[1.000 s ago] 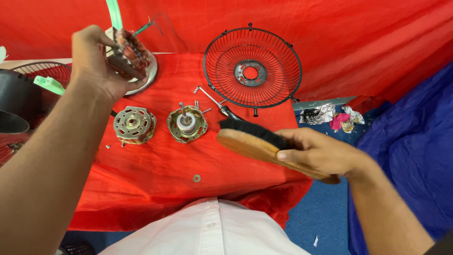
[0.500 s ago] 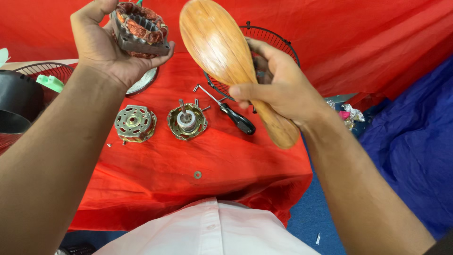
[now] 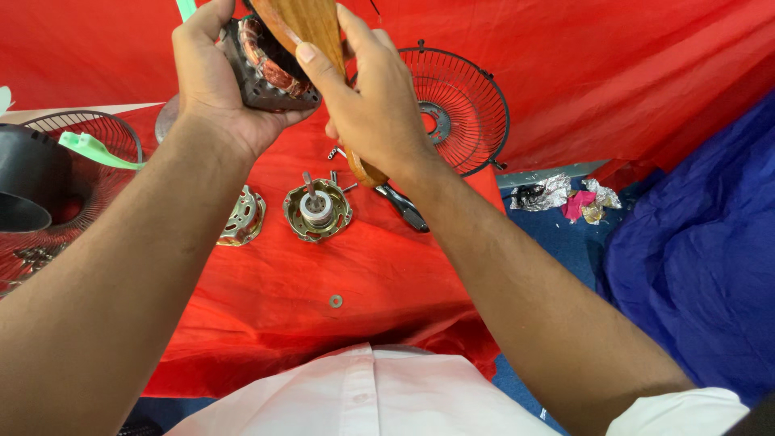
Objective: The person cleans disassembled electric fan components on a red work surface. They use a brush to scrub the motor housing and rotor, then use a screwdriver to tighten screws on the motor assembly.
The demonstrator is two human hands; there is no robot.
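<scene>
The left hand (image 3: 214, 89) is raised near the top of the view, its fingers wrapped around a grey metal motor stator with copper-coloured windings (image 3: 270, 69), gripping it from the left side and below. The right hand (image 3: 375, 105) is clenched on a wooden-backed brush (image 3: 311, 24), thumb pressed along the wood, with the brush laid against the stator's windings; the handle end pokes out below the palm. Both are held up above a surface draped in red cloth (image 3: 266, 291). On the cloth below lie a round brass-coloured motor housing with a shaft standing upright (image 3: 317, 211), a second metal housing half (image 3: 242, 216) just left of it, a black-handled screwdriver (image 3: 404, 210) and a small washer (image 3: 336, 301). A black wire fan guard (image 3: 460, 109) leans behind the right hand.
</scene>
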